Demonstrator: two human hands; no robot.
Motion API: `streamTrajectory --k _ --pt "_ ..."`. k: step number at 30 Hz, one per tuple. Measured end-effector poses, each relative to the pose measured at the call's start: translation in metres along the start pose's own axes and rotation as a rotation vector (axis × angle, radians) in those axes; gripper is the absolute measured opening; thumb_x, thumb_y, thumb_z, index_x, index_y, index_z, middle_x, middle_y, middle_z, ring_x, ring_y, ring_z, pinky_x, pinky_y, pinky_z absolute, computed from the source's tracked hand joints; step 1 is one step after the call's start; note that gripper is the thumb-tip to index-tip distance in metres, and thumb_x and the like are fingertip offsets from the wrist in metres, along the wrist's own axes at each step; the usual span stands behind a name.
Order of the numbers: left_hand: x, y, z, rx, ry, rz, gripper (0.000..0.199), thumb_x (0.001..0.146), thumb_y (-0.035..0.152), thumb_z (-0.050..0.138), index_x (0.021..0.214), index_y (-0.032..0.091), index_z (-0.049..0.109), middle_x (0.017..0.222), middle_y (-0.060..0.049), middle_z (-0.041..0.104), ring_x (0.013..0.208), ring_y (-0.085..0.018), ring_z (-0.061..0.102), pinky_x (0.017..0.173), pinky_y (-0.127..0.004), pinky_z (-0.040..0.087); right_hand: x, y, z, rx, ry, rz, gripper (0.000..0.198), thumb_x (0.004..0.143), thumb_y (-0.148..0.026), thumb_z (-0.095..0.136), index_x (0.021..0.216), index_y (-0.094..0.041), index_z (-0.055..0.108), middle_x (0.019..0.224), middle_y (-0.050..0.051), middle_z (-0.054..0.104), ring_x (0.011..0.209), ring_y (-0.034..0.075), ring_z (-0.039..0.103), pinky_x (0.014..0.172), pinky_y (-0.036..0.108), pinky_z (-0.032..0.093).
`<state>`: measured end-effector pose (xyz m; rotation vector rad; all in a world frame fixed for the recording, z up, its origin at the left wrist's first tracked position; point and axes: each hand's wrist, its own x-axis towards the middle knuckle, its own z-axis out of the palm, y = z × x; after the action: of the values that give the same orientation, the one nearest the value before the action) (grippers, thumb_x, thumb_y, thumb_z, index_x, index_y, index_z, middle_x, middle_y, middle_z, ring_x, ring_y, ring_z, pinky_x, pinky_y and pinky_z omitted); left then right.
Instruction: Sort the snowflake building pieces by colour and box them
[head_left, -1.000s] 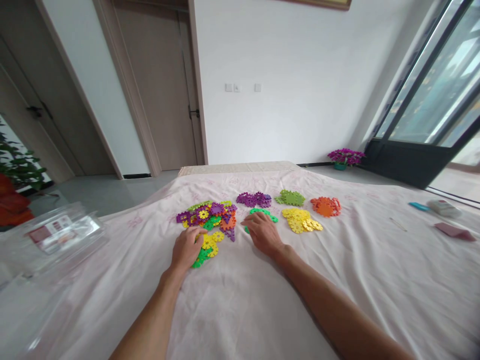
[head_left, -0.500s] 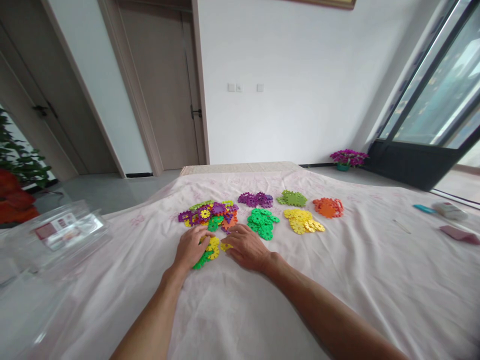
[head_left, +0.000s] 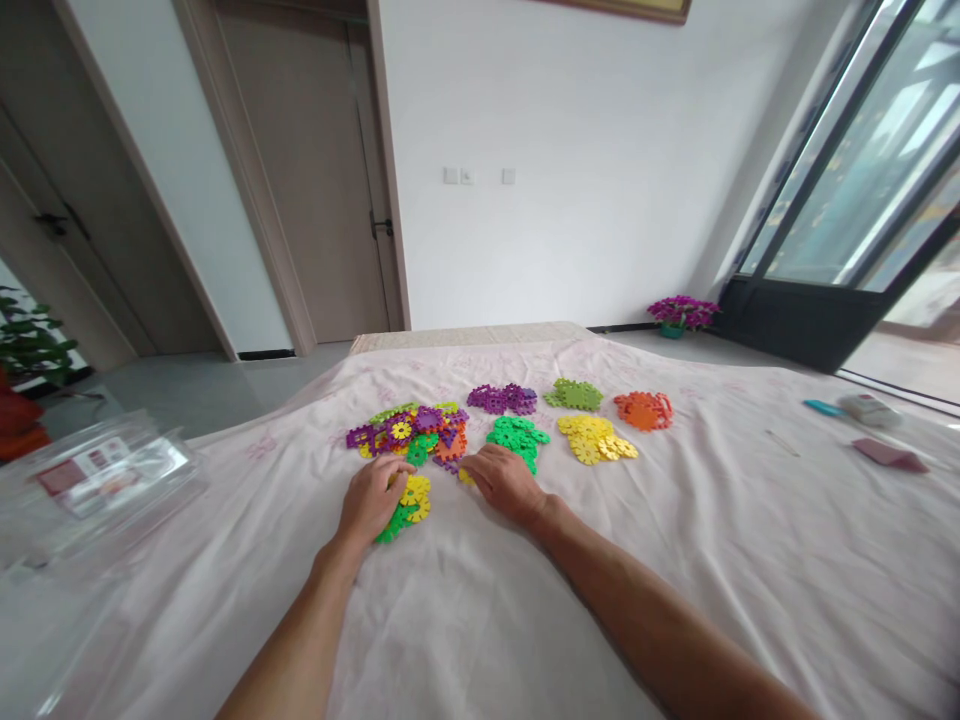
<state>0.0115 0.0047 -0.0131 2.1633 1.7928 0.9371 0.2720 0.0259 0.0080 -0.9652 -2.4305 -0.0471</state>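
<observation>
My left hand (head_left: 369, 498) is curled over the left side of a small heap of yellow flower-shaped discs (head_left: 417, 490) and green flower-shaped discs (head_left: 393, 524). A bit of yellow shows between its thumb and fingers. Further right, my right hand (head_left: 508, 482) pinches a yellow flower-shaped disc (head_left: 466, 477), mostly hidden under the fingertips. Beyond the hands lies a mixed heap of interlocking plastic pieces (head_left: 390, 430), purple, yellow, green and orange. A pile of green discs (head_left: 516, 433) lies just past my right hand, which partly covers it.
Sorted by colour, purple pieces (head_left: 501, 398), light green pieces (head_left: 574, 394), orange pieces (head_left: 643, 410) and yellow discs (head_left: 592, 438) lie on the pink cloth (head_left: 712, 520). Clear plastic boxes (head_left: 105, 480) stand at left. A folded pink cloth (head_left: 889, 455) lies far right.
My right hand has moved away from the left hand with the yellow disc, towards the green pile. My left hand stays at the small heap. The view has shifted slightly right.
</observation>
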Motion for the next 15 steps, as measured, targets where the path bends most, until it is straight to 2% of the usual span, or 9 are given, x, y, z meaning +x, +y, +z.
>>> streamTrajectory --k 3,8,12,15 --pt "0.0 0.0 0.0 -0.007 -0.002 -0.007 0.031 0.089 0.029 0.045 0.098 0.026 0.074 0.12 -0.002 0.068 0.114 -0.02 0.061 0.104 -0.035 0.043 -0.004 0.03 -0.013 -0.012 0.147 0.156 0.029 0.101 -0.027 0.043 0.108 -0.02 0.07 0.092 0.007 0.071 0.089 0.019 0.06 0.082 0.029 0.043" --pt "0.0 0.001 0.0 -0.022 0.01 -0.01 0.03 0.089 0.028 0.046 0.097 0.026 0.074 0.119 -0.003 0.069 0.114 -0.02 0.062 0.105 -0.035 0.043 -0.022 0.093 -0.035 -0.114 0.373 0.539 0.032 0.1 -0.031 0.042 0.107 -0.022 0.072 0.105 0.007 0.072 0.098 0.023 0.058 0.088 0.033 0.042" --pt "0.0 0.001 0.0 -0.016 0.01 -0.012 0.03 0.088 0.028 0.045 0.096 0.025 0.074 0.119 -0.003 0.069 0.115 -0.02 0.062 0.106 -0.034 0.043 -0.046 0.132 -0.047 -0.217 0.42 0.822 0.035 0.097 -0.031 0.042 0.107 -0.02 0.074 0.103 0.008 0.072 0.095 0.023 0.058 0.086 0.034 0.041" --pt "0.0 0.001 0.0 -0.023 0.012 -0.009 0.03 0.088 0.027 0.045 0.096 0.025 0.074 0.119 -0.003 0.069 0.115 -0.02 0.062 0.105 -0.035 0.043 -0.059 0.148 -0.051 -0.266 0.454 0.936 0.036 0.096 -0.03 0.041 0.107 -0.021 0.074 0.104 0.009 0.072 0.095 0.023 0.056 0.086 0.035 0.04"
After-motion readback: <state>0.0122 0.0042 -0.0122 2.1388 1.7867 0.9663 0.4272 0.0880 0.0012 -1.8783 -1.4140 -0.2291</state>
